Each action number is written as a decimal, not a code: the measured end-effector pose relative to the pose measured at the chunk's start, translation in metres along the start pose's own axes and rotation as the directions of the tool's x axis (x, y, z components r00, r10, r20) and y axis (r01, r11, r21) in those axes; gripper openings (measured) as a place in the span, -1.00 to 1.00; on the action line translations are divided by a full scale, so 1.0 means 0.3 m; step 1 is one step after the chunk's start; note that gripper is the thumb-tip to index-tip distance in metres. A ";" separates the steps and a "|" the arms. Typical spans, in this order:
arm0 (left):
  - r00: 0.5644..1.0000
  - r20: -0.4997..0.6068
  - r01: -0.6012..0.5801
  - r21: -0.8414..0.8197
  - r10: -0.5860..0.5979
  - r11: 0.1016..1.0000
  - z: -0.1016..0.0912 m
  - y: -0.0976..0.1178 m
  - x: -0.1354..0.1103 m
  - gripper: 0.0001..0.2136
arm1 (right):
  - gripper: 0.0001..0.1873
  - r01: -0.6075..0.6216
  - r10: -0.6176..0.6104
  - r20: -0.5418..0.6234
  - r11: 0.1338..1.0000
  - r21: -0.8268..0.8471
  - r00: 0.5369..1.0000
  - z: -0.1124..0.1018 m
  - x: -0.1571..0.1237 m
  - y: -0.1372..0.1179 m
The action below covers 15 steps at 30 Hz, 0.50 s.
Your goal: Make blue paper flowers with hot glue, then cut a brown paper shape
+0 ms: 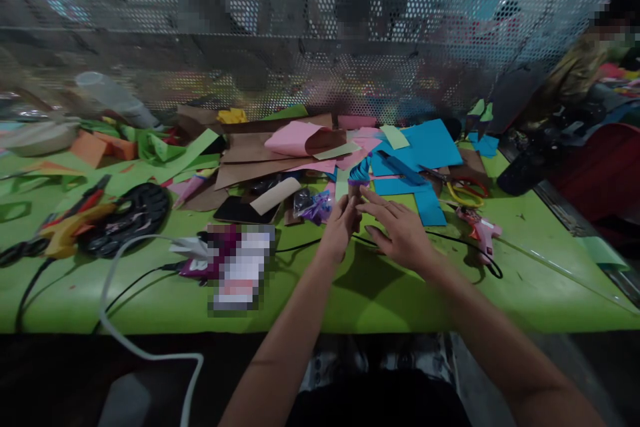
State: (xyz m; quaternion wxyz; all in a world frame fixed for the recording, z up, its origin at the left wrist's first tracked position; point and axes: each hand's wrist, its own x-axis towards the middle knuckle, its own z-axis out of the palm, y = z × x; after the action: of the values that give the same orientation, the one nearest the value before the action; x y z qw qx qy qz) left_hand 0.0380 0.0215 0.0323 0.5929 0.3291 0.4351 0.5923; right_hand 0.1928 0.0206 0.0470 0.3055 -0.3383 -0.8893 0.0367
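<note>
My left hand (340, 228) is closed round a small paper cone (359, 181) with a brown base, a purple band and curled blue paper at its top. Beside it, my right hand (403, 232) has its fingers stretched towards the cone and its thumb apart; the fingertips are at the cone's right side, and I cannot tell whether they press on it. Just behind are blue paper sheets (420, 147) and pink paper (295, 139). A small purple wrapped piece (316, 205) lies left of my left hand.
A pink glue gun (483, 233) with a long clear stick and yellow-handled scissors (467, 192) lie right. To the left are a yellow glue gun (70, 230), a black round tray (133, 217), a phone (245, 267) and a white cable (107, 280). Perforated metal (320, 7) stands behind.
</note>
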 end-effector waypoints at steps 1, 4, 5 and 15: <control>1.000 -0.007 0.013 -0.005 -0.013 1.000 0.002 0.002 -0.002 -0.63 | -0.56 -0.004 0.004 -0.003 1.000 -0.003 1.000 0.000 0.000 0.001; 0.998 -0.049 0.041 -0.027 -0.042 0.999 0.007 0.006 -0.003 -0.63 | -0.54 -0.007 0.007 0.014 1.000 -0.011 1.000 0.002 0.000 0.005; 0.997 -0.061 0.049 -0.037 -0.051 0.998 0.007 0.007 -0.002 -0.63 | -0.53 -0.005 0.005 0.021 1.000 -0.012 1.000 0.002 0.000 0.006; 0.993 -0.006 0.118 -0.119 -0.119 0.986 0.004 0.007 -0.005 -0.66 | -0.52 -0.021 0.021 0.025 1.000 -0.017 0.999 -0.004 0.001 0.004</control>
State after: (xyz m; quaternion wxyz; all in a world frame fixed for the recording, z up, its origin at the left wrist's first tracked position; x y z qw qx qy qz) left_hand 0.0383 0.0203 0.0349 0.6428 0.2633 0.4218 0.5828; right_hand 0.1938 0.0215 0.0479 0.2909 -0.3498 -0.8898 0.0367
